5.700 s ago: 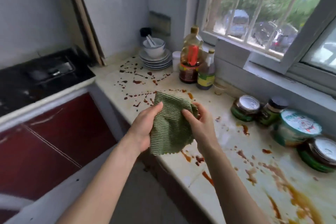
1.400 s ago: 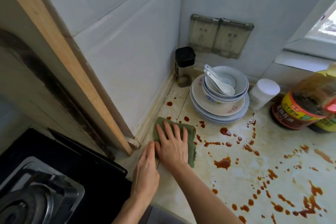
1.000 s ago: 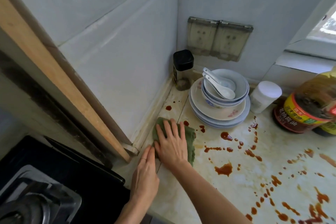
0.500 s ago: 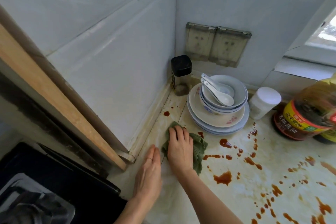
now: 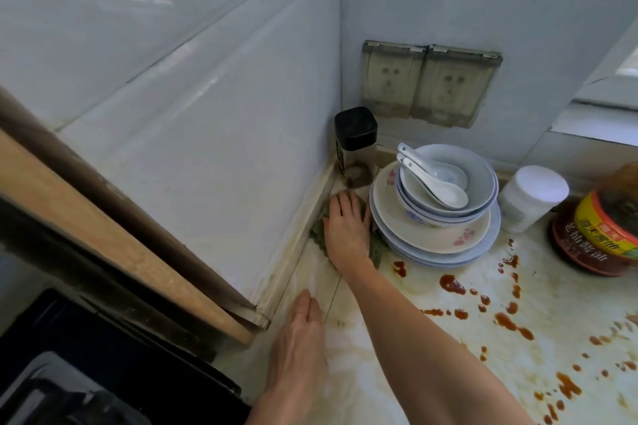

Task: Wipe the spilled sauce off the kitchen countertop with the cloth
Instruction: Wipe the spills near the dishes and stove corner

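Green cloth (image 5: 377,246) at 12 o'clock corner, between wall and plate stack (image 5: 435,235), pressed under flat, spread right hand (image 5: 346,228). Left hand (image 5: 299,338) flat, empty, at 6 o'clock on countertop (image 5: 397,304). Sauce (image 5: 452,285) splatters at 3 o'clock.

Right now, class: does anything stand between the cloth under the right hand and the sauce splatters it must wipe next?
Nothing visible: bare countertop separates the green cloth under the right hand from the red-brown sauce splatters.
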Demonstrator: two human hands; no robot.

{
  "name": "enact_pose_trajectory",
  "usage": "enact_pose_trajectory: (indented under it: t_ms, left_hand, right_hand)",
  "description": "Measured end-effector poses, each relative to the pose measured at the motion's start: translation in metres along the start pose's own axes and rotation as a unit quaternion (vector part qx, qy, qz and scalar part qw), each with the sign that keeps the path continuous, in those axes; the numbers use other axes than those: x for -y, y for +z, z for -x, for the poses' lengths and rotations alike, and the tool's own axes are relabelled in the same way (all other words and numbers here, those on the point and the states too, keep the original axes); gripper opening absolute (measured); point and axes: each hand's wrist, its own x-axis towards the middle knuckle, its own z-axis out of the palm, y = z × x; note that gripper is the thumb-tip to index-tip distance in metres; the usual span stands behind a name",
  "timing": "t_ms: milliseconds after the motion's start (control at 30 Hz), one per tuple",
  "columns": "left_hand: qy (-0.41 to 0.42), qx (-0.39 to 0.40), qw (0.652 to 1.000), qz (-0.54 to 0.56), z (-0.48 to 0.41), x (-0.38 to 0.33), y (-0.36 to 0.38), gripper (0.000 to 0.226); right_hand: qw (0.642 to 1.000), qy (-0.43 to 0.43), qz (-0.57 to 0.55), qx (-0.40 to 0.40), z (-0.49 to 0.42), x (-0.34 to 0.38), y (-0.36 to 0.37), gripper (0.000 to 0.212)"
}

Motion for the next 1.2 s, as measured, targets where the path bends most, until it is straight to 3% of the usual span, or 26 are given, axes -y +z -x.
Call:
enact_pose_trajectory:
  t_ms: [133,367,633,733,900,1100,1200]
  left_hand:
    - [-0.005,0.004,1.000,-0.011,-0.003,0.000,-0.001,0.077]
    - [0.002,0.012,1.000,-0.021,-0.005,0.000,0.000,0.076]
    - [-0.021,-0.025,0.999,0.038,-0.002,0.004,0.002,0.065]
    - [-0.027,-0.051,0.996,0.074,-0.008,0.009,-0.001,0.072]
    - [-0.023,-0.064,0.996,0.061,-0.003,0.008,0.006,0.058]
    - [-0.026,-0.051,0.997,0.043,-0.006,0.009,0.004,0.053]
    - [-0.023,-0.054,0.998,0.031,-0.004,0.008,0.004,0.050]
  right_hand:
    - [0.997,-0.042,0.036,0.047,0.014,-0.006,0.002,0.055]
    - [0.991,-0.134,-0.018,0.002,0.093,-0.011,0.006,0.051]
    - [0.993,-0.102,-0.053,0.040,0.041,-0.013,0.004,0.055]
    - [0.985,-0.148,-0.090,0.028,0.083,-0.014,0.004,0.054]
    - [0.962,-0.239,-0.126,0.030,0.159,-0.026,-0.001,0.042]
    - [0.980,-0.147,-0.127,0.048,0.086,-0.026,-0.002,0.047]
    - [0.978,-0.165,-0.118,0.041,0.111,-0.021,0.000,0.050]
